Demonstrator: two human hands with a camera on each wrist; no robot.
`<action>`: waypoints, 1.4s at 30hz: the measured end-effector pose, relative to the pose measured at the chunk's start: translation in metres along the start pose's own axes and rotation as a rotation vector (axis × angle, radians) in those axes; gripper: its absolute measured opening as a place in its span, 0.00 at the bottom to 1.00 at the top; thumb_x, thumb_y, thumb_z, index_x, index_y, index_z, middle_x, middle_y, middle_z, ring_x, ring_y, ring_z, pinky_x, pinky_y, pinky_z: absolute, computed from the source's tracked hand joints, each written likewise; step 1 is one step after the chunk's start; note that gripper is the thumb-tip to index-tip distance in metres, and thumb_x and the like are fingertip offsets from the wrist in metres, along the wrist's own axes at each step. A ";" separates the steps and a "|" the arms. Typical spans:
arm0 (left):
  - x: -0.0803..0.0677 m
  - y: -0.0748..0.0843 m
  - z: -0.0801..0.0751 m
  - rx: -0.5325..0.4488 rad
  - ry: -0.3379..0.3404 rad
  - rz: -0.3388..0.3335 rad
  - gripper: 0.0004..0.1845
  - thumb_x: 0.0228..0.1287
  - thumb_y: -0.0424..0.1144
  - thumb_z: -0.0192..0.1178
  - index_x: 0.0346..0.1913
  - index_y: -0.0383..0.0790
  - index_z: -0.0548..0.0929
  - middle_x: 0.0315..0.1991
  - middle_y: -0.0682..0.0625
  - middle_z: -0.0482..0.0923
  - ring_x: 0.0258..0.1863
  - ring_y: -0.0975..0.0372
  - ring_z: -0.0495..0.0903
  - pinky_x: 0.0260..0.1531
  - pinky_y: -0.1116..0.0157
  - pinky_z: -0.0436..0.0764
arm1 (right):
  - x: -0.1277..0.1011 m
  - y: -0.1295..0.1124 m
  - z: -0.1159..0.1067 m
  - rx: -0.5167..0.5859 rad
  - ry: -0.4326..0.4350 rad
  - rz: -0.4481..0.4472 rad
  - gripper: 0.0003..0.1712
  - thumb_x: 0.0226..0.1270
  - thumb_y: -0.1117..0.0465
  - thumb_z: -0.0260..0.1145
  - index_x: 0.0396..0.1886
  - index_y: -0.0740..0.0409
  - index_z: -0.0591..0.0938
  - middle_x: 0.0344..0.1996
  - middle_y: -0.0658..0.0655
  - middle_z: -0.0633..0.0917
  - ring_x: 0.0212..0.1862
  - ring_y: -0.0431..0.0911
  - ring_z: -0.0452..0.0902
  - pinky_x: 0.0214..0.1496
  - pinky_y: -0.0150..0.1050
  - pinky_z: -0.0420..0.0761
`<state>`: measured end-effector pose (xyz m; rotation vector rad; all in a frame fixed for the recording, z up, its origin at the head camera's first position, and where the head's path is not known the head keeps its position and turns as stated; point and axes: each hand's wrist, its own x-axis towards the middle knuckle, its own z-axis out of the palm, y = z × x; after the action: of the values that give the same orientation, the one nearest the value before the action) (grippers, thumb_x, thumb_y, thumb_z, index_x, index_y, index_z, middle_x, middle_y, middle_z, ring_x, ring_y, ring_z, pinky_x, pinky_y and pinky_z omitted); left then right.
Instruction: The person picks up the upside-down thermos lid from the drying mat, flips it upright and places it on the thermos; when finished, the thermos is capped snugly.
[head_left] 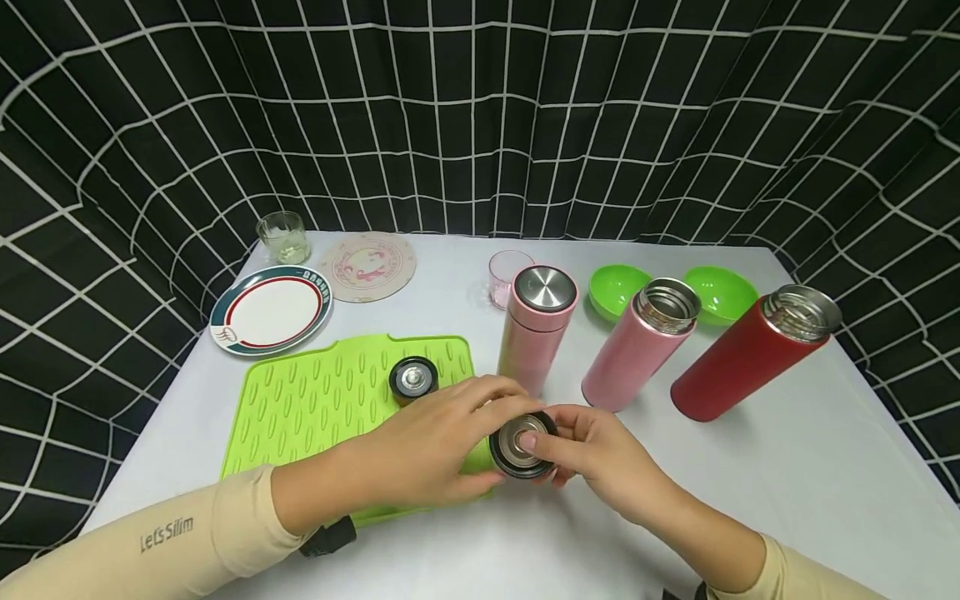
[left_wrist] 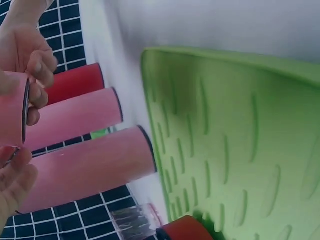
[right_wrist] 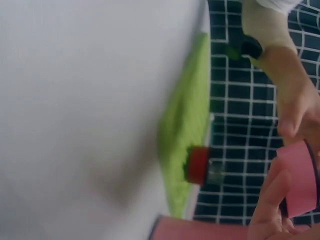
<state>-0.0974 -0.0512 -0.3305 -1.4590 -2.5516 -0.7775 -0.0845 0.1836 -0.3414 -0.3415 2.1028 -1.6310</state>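
Note:
In front of me both hands meet at a pink flask lid [head_left: 522, 446] with a black rim, its steel inner face turned up. My right hand [head_left: 600, 454] grips it, thumb on the inner face. Around its left side curl the fingers and thumb of my left hand [head_left: 442, 433]. The right wrist view shows the pink side of the lid [right_wrist: 298, 177] between the right fingers [right_wrist: 272, 192]. Just behind the hands stands a capped pink flask [head_left: 531, 342]. To its right are an uncapped pink flask [head_left: 636, 354] and an uncapped red flask [head_left: 738, 367].
A red lid [head_left: 414, 379] lies upturned on the green mat [head_left: 300, 408]. Behind are a plate [head_left: 272, 312], a round coaster [head_left: 370, 265], a clear glass [head_left: 285, 237], a pink glass [head_left: 501, 292] and two green bowls [head_left: 609, 287]. A gridded black curtain surrounds the white table.

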 end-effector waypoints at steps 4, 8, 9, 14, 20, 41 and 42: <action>-0.006 0.004 -0.005 -0.173 0.033 -0.143 0.49 0.51 0.57 0.72 0.73 0.52 0.58 0.66 0.59 0.61 0.59 0.68 0.68 0.56 0.64 0.74 | -0.006 -0.010 -0.005 -0.107 0.106 -0.110 0.17 0.61 0.56 0.73 0.48 0.58 0.83 0.36 0.53 0.87 0.41 0.48 0.84 0.43 0.42 0.83; -0.006 0.005 -0.005 -0.377 0.036 -0.276 0.52 0.45 0.61 0.74 0.72 0.51 0.60 0.64 0.62 0.65 0.55 0.70 0.71 0.49 0.64 0.78 | -0.011 -0.013 -0.004 -0.352 0.312 -0.447 0.22 0.50 0.58 0.80 0.47 0.44 0.87 0.41 0.41 0.87 0.52 0.43 0.80 0.53 0.37 0.78; -0.005 0.005 -0.004 -0.429 0.037 -0.298 0.52 0.44 0.60 0.75 0.71 0.49 0.62 0.63 0.62 0.67 0.54 0.70 0.71 0.49 0.65 0.78 | -0.010 -0.014 -0.003 -0.416 0.359 -0.575 0.21 0.51 0.57 0.80 0.47 0.44 0.87 0.41 0.41 0.87 0.54 0.44 0.79 0.55 0.37 0.76; 0.001 0.003 0.003 -0.657 0.107 -0.300 0.41 0.46 0.49 0.78 0.65 0.47 0.73 0.56 0.62 0.76 0.54 0.66 0.75 0.50 0.62 0.78 | 0.004 -0.018 0.004 -0.663 0.540 -1.257 0.11 0.63 0.54 0.70 0.39 0.56 0.88 0.38 0.52 0.88 0.48 0.57 0.79 0.57 0.46 0.69; 0.003 0.001 0.005 -0.725 0.219 -0.178 0.34 0.46 0.40 0.78 0.59 0.48 0.78 0.51 0.60 0.81 0.52 0.62 0.77 0.52 0.60 0.76 | 0.013 -0.021 0.010 -0.759 0.733 -1.525 0.06 0.64 0.59 0.68 0.35 0.54 0.90 0.34 0.54 0.89 0.42 0.56 0.78 0.57 0.53 0.59; -0.015 -0.014 0.004 -0.524 0.325 -0.172 0.39 0.30 0.47 0.85 0.55 0.51 0.83 0.45 0.62 0.82 0.45 0.64 0.77 0.44 0.62 0.77 | 0.014 0.014 -0.035 -0.383 1.018 -0.867 0.66 0.43 0.55 0.81 0.73 0.60 0.46 0.73 0.61 0.44 0.74 0.56 0.34 0.74 0.52 0.39; -0.015 -0.015 0.003 -0.516 0.326 -0.173 0.39 0.30 0.47 0.85 0.55 0.52 0.83 0.45 0.62 0.82 0.46 0.64 0.77 0.44 0.62 0.77 | 0.013 0.017 -0.039 -0.290 1.010 -0.758 0.68 0.41 0.60 0.82 0.73 0.61 0.45 0.74 0.59 0.44 0.74 0.53 0.35 0.75 0.47 0.42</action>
<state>-0.1013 -0.0678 -0.3442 -1.0919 -2.3429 -1.6438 -0.1137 0.2159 -0.3529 -0.5222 3.2642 -2.2030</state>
